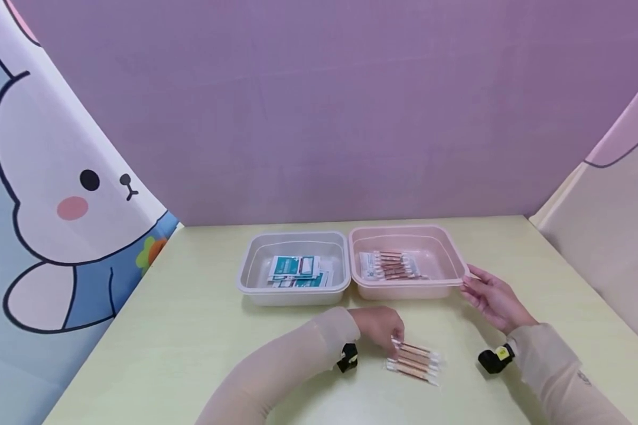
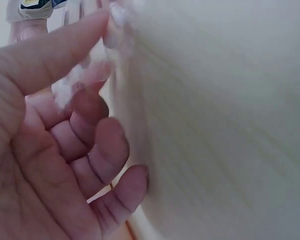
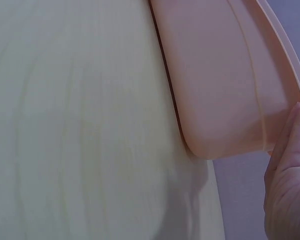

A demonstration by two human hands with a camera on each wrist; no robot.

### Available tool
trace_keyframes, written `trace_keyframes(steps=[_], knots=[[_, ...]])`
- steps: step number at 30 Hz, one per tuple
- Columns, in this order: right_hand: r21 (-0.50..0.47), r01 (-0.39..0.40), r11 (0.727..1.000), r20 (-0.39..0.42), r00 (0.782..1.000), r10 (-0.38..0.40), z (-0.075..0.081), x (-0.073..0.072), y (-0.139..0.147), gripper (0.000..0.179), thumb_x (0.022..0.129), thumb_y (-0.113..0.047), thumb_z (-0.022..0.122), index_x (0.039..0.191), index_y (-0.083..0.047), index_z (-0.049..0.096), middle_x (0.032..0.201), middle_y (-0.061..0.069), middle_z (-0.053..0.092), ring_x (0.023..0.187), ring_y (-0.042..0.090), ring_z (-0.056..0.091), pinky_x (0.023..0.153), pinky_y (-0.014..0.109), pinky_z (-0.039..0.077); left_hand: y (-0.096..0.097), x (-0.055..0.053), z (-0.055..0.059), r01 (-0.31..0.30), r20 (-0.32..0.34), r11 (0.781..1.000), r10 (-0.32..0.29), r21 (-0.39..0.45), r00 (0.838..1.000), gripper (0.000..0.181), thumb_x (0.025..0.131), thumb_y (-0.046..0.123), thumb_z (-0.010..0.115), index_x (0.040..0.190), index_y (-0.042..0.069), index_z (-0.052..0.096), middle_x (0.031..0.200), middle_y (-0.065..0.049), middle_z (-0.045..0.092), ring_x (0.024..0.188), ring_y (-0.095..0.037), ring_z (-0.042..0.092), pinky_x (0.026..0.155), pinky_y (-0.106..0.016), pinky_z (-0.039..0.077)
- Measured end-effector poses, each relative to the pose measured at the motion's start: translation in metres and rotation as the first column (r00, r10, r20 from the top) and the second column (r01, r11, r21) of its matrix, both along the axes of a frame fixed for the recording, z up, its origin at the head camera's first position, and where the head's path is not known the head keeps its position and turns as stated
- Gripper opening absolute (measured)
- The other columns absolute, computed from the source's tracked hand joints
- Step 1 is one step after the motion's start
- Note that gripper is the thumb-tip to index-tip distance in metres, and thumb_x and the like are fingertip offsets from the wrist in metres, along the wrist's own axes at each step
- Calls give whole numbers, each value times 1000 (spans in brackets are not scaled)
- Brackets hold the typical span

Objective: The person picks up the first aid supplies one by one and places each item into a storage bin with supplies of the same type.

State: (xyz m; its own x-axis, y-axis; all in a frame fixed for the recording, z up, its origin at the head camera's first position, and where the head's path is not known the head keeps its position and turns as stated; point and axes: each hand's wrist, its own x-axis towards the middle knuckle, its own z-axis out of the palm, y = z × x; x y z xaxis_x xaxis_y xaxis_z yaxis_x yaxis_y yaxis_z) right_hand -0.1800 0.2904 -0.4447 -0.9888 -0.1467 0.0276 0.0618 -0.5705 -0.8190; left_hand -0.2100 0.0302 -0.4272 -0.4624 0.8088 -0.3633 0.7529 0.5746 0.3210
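A clear packet of cotton swabs (image 1: 416,363) with brown sticks lies at the front of the table. My left hand (image 1: 383,326) pinches its left end between thumb and fingertips; in the left wrist view the packet (image 2: 65,95) is blurred and partly behind the fingers. At the right front corner of a pink plastic bin (image 1: 404,291), my right hand (image 1: 493,298) grips the rim. The right wrist view shows that bin's outer wall (image 3: 220,80) with the hand (image 3: 292,185) at its corner. Inside the bin are several more swab packets (image 1: 390,265).
Left of the pink bin, rim against rim, stands a grey-white bin (image 1: 292,298) holding several green-and-white sachets (image 1: 295,267). A purple cloth (image 1: 319,118) hangs behind the pale table (image 1: 154,342), and a rabbit-print cloth (image 1: 48,177) stands along the left.
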Motion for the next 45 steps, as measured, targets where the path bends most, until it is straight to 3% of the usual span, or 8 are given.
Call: trace_keyframes(steps=[4,7,12,19,26,36,42,45], knots=[[4,-9,1000,-6,1000,9,1,-1,-1,30,98,3,48,104,-15,71,88,9,65,78,13,67,73,20,53,-1,-2,2,25,-6,1000,-25,4,1000,12,81,16,77,75,11,69,63,9,53,59,-3,45,56,-13,37],[4,-12,1000,-4,1000,12,1,0,0,30,98,3,47,104,-15,71,86,9,66,77,13,67,71,19,53,-3,-4,4,17,50,998,-20,56,999,7,82,14,76,81,10,70,66,10,56,61,-2,48,58,-13,40],[5,-13,1000,-3,1000,13,2,0,1,30,98,3,47,104,-14,71,85,9,66,77,13,67,71,19,53,-8,-5,9,-54,166,986,27,160,986,7,85,12,73,90,9,71,69,8,61,54,-4,51,54,-15,44],[-8,-6,1000,14,1000,6,0,-1,1,32,98,3,47,103,-15,72,85,9,66,76,13,67,71,19,53,-14,-7,24,-90,219,956,28,279,975,13,86,14,73,97,7,70,67,8,63,54,-8,58,56,-18,49],[-13,-4,1000,18,1000,4,-2,-2,1,31,98,3,47,103,-16,72,85,9,65,76,13,66,71,19,53,-23,-18,40,-221,283,885,106,409,953,16,84,13,74,98,4,71,66,4,65,61,-26,64,62,-33,54],[-11,2,1000,-2,1000,-2,1,-5,0,31,98,4,47,103,-14,72,85,8,65,76,12,67,71,18,53,-40,-46,79,-361,280,790,247,496,927,16,86,9,72,99,1,70,72,-2,67,57,-17,58,56,-29,51],[5,41,999,12,999,-41,0,-4,0,32,97,6,47,100,-14,72,88,8,65,77,13,67,73,20,53,-43,-66,82,-418,298,711,296,566,907,17,87,11,71,99,-1,70,76,-6,69,54,-16,56,53,-23,47],[7,50,999,8,999,-50,-1,-3,-1,33,97,7,46,100,-13,72,90,8,65,77,13,67,74,21,53,-42,-73,79,-440,321,695,305,569,897,17,87,12,71,100,0,70,79,-6,70,56,-19,58,55,-24,48]])
